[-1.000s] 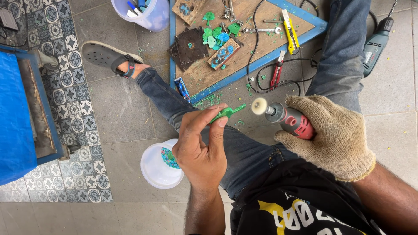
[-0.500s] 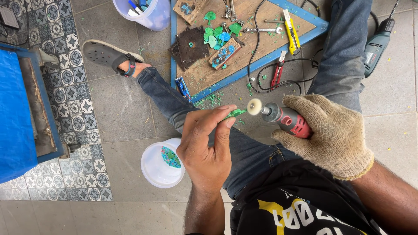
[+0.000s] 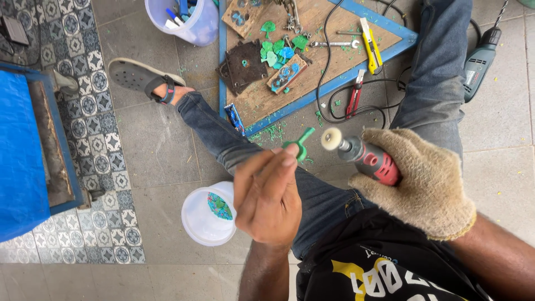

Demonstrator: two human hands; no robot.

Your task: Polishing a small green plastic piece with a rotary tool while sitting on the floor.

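The left hand pinched a small green plastic piece at its lower end between the fingertips; it looked light, stiff and thin, likely easy to twist loose. Just right of that grip, the gloved right hand clamped a red rotary tool, its buffing wheel nearly touching. Open floor lay left.

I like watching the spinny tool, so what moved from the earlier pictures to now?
The left hand has lifted the small green piece up the picture, toward the tool's round white tip. The gloved right hand has shifted the red rotary tool only slightly. Both hands keep hold of their things. The white tub and wooden board stayed put.
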